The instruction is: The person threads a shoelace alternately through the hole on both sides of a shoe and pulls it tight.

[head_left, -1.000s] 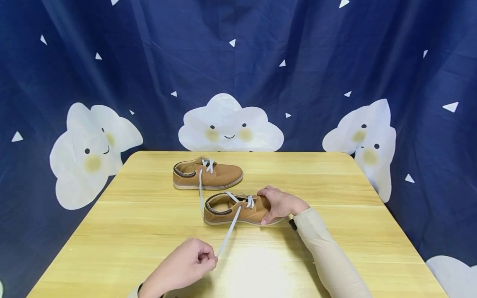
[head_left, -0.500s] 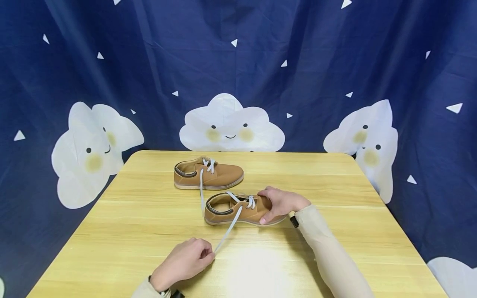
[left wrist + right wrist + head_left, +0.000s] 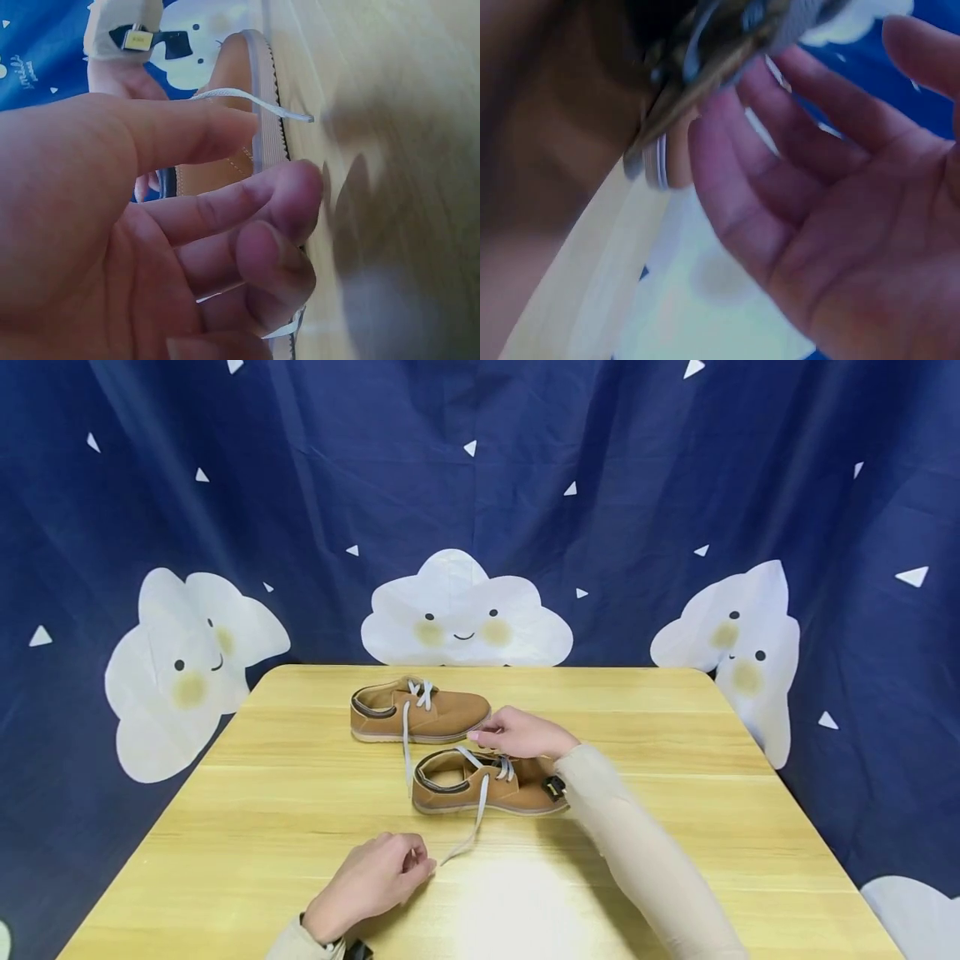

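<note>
A tan lace-up shoe (image 3: 453, 800) stands on the table, toe pointing right. Its pale lace (image 3: 482, 806) falls over the near side, and the free end lies on the tabletop just beyond my left hand (image 3: 375, 877). The left wrist view shows the left fingers loosely bent and holding nothing, with the lace tip (image 3: 296, 116) apart from them. My right hand (image 3: 528, 735) is over the far side of this shoe, its fingertips near the laces. In the right wrist view its fingers (image 3: 742, 202) are extended beside the shoe, which is blurred there.
A second tan shoe (image 3: 457, 712) stands behind and to the left, its own lace (image 3: 407, 747) hanging down to the table (image 3: 247, 827). A blue curtain (image 3: 480, 493) with white clouds hangs behind the table.
The left hand has let go of the lace, which now hangs slack. The right hand has left the toe and moved left and away from the person toward the laces.
</note>
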The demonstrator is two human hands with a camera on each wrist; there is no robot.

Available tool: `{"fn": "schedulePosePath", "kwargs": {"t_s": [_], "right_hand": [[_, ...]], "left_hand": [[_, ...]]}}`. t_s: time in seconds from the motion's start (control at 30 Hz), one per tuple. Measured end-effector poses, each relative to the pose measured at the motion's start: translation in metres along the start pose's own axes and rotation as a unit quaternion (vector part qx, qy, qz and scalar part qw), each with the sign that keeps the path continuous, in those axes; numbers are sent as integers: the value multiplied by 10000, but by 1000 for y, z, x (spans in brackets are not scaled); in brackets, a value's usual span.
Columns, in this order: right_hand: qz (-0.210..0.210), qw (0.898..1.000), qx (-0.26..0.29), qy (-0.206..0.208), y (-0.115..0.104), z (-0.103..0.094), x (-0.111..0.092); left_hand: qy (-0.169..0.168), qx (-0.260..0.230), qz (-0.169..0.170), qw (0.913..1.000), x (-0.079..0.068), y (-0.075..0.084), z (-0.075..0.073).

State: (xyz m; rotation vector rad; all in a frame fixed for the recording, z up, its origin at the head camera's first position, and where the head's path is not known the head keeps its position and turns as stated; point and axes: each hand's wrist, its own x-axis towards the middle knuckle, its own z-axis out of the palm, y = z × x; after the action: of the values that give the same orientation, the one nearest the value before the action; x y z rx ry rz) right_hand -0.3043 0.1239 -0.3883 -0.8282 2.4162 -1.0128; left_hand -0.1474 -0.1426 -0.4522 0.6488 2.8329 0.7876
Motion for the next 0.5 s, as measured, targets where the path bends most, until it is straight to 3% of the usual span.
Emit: {"fn": "schedulePosePath", "kwargs": {"t_s": [0.13, 0.3, 0.5], "right_hand": [[361, 9989, -252, -151, -9, 8, 15], [349, 9981, -505, -15, -12, 17, 22], [415, 9963, 466, 594, -11, 23, 22]], "left_hand": [[16, -114, 17, 9999, 3, -1, -2], [255, -262, 108, 9993, 8, 0, -8], [399, -769, 513, 9949, 21, -1, -23]]}}
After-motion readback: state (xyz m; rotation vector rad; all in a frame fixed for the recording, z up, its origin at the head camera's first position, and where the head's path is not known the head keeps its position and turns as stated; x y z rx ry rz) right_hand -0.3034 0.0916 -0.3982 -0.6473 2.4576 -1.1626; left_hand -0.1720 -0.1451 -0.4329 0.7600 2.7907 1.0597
